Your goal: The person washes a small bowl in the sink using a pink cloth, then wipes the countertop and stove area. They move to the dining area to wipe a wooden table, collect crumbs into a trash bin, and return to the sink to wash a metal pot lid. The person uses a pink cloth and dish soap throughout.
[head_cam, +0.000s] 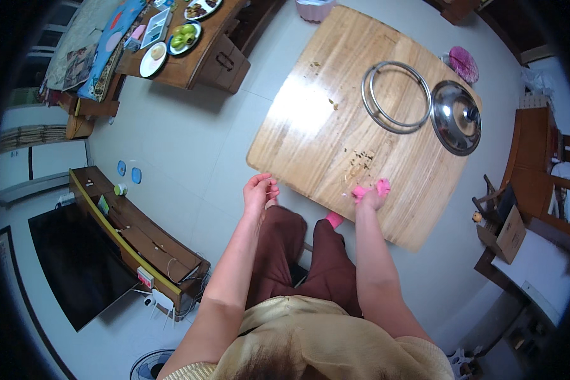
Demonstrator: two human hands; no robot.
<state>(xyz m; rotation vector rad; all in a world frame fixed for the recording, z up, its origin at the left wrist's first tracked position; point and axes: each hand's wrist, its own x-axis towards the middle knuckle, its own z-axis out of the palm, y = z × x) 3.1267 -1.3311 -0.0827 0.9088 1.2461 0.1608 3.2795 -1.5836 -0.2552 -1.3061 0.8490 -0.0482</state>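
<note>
My right hand grips a crumpled pink cloth on the near part of a wooden table. Just beyond the cloth lie scattered dark crumbs and a wet-looking patch. My left hand is at the table's near left edge, fingers curled; whether something small is between them I cannot tell. A metal ring stand rests toward the back right, beside a glass pot lid with a dark knob. More small bits lie farther back on the wood.
Back left, a wooden side table holds a plate of green fruit and other dishes. A pink bin stands behind the table, a pink mesh item at its back right. To the left is a television cabinet; an open cardboard box is at right.
</note>
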